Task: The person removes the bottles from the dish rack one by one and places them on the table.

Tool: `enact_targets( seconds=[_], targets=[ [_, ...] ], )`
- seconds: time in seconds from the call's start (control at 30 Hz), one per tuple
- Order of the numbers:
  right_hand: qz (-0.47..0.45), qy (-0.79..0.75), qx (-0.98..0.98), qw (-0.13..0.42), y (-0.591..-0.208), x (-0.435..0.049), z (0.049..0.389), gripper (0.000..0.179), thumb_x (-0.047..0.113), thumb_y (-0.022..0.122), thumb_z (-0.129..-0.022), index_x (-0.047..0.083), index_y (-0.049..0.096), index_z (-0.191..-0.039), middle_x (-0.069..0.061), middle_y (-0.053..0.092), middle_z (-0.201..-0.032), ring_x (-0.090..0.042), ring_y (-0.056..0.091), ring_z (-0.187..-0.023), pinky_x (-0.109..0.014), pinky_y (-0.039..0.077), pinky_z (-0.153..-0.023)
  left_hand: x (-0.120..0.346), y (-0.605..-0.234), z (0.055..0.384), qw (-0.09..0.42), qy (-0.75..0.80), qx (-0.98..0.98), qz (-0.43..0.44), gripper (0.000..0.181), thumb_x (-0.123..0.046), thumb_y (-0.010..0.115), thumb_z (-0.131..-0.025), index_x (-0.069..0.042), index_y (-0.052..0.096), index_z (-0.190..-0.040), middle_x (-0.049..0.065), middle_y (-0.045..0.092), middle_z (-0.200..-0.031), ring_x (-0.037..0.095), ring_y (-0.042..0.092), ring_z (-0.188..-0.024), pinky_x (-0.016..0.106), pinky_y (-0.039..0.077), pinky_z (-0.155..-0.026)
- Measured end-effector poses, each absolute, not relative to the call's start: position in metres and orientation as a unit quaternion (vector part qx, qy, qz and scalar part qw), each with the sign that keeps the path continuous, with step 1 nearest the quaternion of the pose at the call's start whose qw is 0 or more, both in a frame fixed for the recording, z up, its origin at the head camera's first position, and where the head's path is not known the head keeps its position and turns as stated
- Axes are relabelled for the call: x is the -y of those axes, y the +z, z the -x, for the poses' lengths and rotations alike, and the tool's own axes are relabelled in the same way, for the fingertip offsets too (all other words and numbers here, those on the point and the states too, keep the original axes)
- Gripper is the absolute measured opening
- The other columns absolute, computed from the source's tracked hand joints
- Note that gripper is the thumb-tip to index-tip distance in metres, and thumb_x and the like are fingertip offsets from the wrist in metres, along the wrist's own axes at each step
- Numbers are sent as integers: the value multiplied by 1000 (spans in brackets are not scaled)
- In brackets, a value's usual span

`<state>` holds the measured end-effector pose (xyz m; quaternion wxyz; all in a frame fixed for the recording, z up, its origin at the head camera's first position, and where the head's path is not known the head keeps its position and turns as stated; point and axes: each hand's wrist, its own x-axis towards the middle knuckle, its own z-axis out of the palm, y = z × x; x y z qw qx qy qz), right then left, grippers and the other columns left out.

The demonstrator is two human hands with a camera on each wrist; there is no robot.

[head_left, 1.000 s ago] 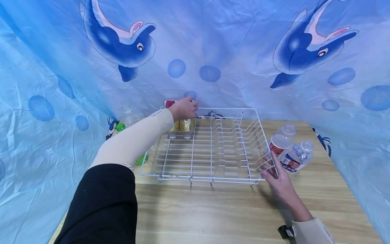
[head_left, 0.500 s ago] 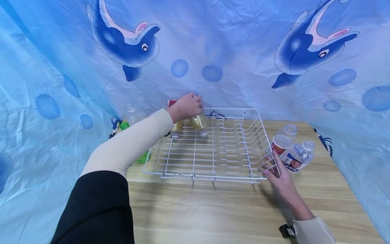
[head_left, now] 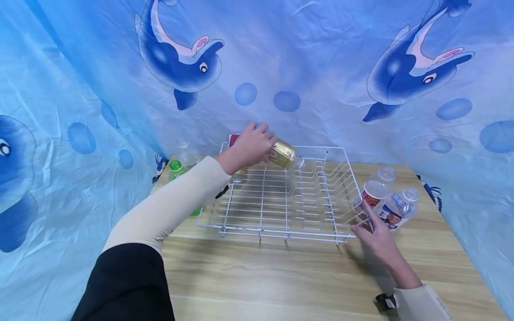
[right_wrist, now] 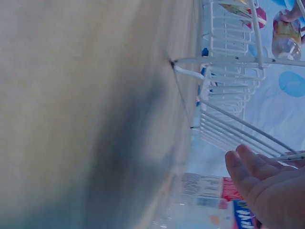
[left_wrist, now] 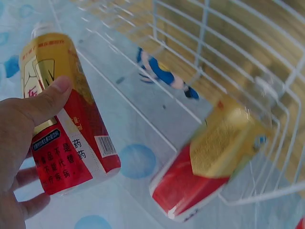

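My left hand [head_left: 254, 145] holds a plastic bottle [head_left: 282, 154] with a gold and red label over the back of the white wire dish rack [head_left: 273, 234]. The bottle is tipped nearly on its side, its clear neck towards the right. In the left wrist view the thumb lies across its label. A second gold and red bottle [left_wrist: 209, 162] leans neck down in the rack's back left corner, mostly hidden by the hand in the head view. My right hand [head_left: 379, 240] grips the rack's front right corner, thumb in front and fingers at the side rim.
Two clear labelled bottles, one with a red label [head_left: 373, 194] and one with a blue label [head_left: 395, 209], stand right of the rack. Left of it are a green-capped bottle [head_left: 176, 167] and a clear bottle [head_left: 189, 156]. A blue dolphin-print curtain [head_left: 305, 67] encloses the wooden table [head_left: 261, 281].
My left hand has lifted the bottle from its neck-down stance beside the other one, moved it right and tipped it towards level. The right hand stays at the rack corner.
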<state>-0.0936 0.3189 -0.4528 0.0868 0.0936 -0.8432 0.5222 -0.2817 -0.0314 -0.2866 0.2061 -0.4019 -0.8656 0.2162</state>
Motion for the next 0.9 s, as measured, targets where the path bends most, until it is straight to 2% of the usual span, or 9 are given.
enact_targets(
  seconds=[0.07, 0.13, 0.17, 0.33, 0.5, 0.73, 0.9],
  targets=[
    [-90, 488, 864, 86, -449, -319, 97, 86, 12, 69, -86, 11, 15, -153, -29, 26, -148, -43, 32, -131, -53, 27, -107, 31, -288, 274, 226, 187, 871, 393, 71, -59, 76, -70, -9, 61, -119, 4, 63, -111, 27, 49, -104, 43, 46, -81],
    [-98, 457, 879, 91, -445, -319, 100, 89, 15, 72, -84, 9, 15, -153, -28, 18, -152, -50, 19, -134, -67, 16, -104, 31, -289, 267, 236, 164, 877, 385, 71, -59, 74, -72, -8, 61, -118, 5, 62, -109, 26, 50, -101, 40, 49, -78],
    [-104, 443, 885, 96, -444, -319, 102, 90, 15, 73, -83, 7, 16, -152, -29, 18, -151, -52, 19, -134, -69, 16, -103, 30, -290, 264, 237, 150, 881, 382, 70, -60, 73, -72, -7, 60, -117, 5, 62, -109, 25, 51, -99, 38, 50, -76],
    [-125, 381, 909, 114, -437, -315, 109, 89, 17, 74, -80, 0, 21, -149, -31, 17, -150, -54, 18, -133, -71, 19, -99, 24, -292, 250, 232, 94, 901, 354, 71, -63, 68, -75, -5, 58, -113, 5, 61, -103, 20, 53, -90, 32, 53, -62],
    [-123, 354, 921, 104, -418, -308, 113, 87, 22, 72, -82, -3, 22, -148, -31, 11, -151, -55, 16, -132, -72, 19, -99, 18, -294, 237, 223, 34, 921, 317, 67, -65, 68, -73, -8, 57, -106, 1, 56, -91, 17, 51, -78, 32, 48, -50],
    [-127, 330, 932, 76, -385, -288, 129, 89, 40, 68, -86, 1, 20, -150, -25, 13, -153, -52, 18, -134, -69, 21, -101, 16, -306, 227, 210, -44, 934, 286, 66, -69, 63, -74, -10, 57, -104, -2, 53, -85, 13, 50, -72, 29, 49, -51],
    [-130, 363, 922, 35, -364, -263, 139, 89, 45, 64, -88, 1, 17, -151, -26, 15, -153, -46, 13, -138, -63, 15, -108, 15, -315, 222, 204, -89, 939, 261, 62, -68, 65, -74, -11, 61, -98, -3, 54, -79, 11, 50, -62, 28, 45, -46]
  ],
)
